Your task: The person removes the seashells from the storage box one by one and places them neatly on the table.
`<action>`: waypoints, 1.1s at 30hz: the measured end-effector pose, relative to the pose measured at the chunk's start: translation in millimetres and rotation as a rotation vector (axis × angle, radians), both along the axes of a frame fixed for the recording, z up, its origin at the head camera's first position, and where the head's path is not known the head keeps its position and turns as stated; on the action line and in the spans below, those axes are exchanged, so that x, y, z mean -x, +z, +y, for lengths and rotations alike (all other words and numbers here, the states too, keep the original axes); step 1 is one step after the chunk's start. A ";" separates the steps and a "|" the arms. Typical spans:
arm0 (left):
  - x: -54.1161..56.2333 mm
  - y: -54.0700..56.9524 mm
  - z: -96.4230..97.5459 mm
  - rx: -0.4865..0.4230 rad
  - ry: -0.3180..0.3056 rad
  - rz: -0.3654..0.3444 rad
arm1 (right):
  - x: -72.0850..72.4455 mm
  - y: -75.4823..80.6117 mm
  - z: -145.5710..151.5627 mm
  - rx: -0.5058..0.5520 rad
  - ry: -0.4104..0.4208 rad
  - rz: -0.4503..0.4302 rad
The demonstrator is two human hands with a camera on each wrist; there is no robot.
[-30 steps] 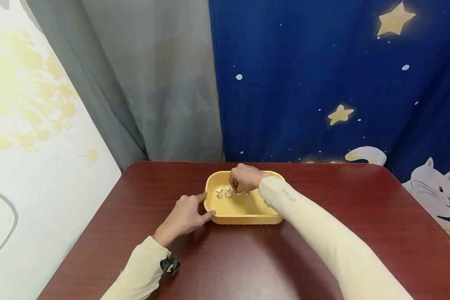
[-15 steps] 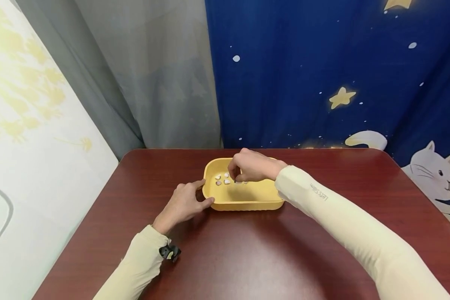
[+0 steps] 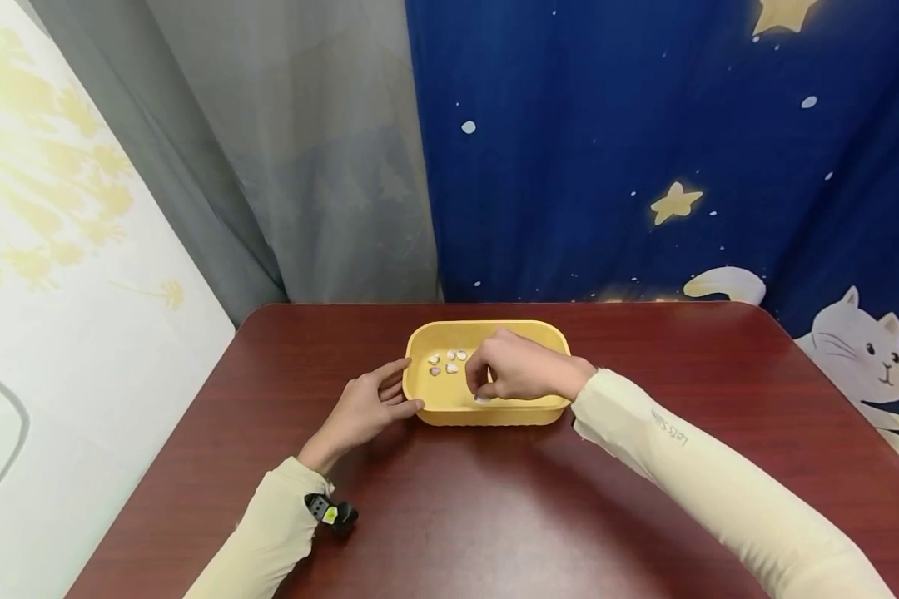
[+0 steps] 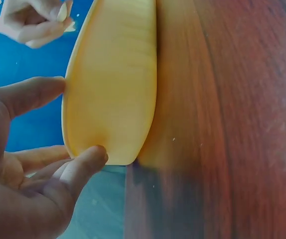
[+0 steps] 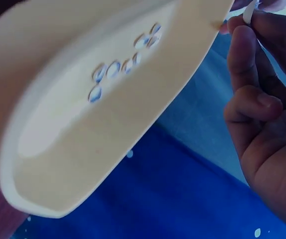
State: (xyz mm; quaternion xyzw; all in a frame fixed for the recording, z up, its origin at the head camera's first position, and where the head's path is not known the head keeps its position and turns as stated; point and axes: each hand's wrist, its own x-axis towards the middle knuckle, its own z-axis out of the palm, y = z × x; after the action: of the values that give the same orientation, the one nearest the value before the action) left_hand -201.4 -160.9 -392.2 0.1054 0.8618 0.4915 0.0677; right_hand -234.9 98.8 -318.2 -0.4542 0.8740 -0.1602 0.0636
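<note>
A yellow rectangular tray [image 3: 524,416] with raised walls stands on the table. Inside it lie several small whitish shell-like pieces [image 3: 451,368], seen closer in the right wrist view as pale ovals [image 5: 114,68] with darker edges. My right hand [image 3: 524,366] is over the tray's near side and pinches one small white shell-like piece [image 5: 249,13] between thumb and fingertips. My left hand [image 3: 363,405] is at the tray's left end. Its index fingertip touches the rim and its thumb [image 4: 90,162] rests at the near corner, both fairly straight.
The dark red wooden table [image 3: 464,499] extends around the tray. Behind it hang a grey curtain [image 3: 345,166] and a blue one [image 3: 554,166] with stars. A white patterned surface [image 3: 82,374] is at the left. A black device [image 3: 331,513] is on my left wrist.
My right hand has moved from over the tray's middle toward its near side, with a white shell-like piece in its fingertips. My left hand stays at the left end.
</note>
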 end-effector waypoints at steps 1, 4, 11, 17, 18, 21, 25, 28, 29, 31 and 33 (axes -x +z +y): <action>0.5 -0.7 -1.0 -0.004 -0.001 -0.008 | -2.8 -2.1 -0.5 0.004 -0.003 -0.004; 1.2 -1.2 -2.5 -0.007 -0.007 -0.013 | -11.8 -8.8 -3.3 0.008 0.001 -0.012; -0.2 5.4 0.1 0.092 0.009 0.021 | -31.7 -21.5 -15.3 0.002 0.022 0.017; -0.7 8.8 1.4 0.150 0.015 0.044 | -42.3 -32.4 -26.1 -0.029 0.023 0.037; -0.8 8.9 1.3 0.146 0.018 0.040 | -43.8 -34.5 -27.9 -0.034 0.023 0.038; -1.0 8.6 0.4 0.135 0.015 0.033 | -48.3 -40.3 -33.0 -0.053 0.019 0.055; -1.6 9.7 0.7 0.139 -0.002 0.049 | -53.7 -47.2 -39.2 -0.072 0.023 0.100; -1.7 11.1 1.3 0.151 -0.005 0.063 | -56.9 -51.5 -43.1 -0.080 0.030 0.128; -1.5 11.5 1.3 0.155 -0.006 0.065 | -57.9 -52.7 -44.1 -0.080 0.030 0.133; -1.3 12.1 1.3 0.161 -0.006 0.066 | -59.2 -55.7 -46.0 -0.084 0.030 0.135; -1.3 12.6 1.1 0.160 -0.006 0.065 | -60.1 -58.9 -47.6 -0.093 0.031 0.149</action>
State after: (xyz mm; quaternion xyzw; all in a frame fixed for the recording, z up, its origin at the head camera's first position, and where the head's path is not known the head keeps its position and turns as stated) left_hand -200.1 -159.7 -379.7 0.1181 0.8997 0.4173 0.0492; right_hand -174.8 51.2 -377.1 -0.4747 0.8758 -0.0841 0.0218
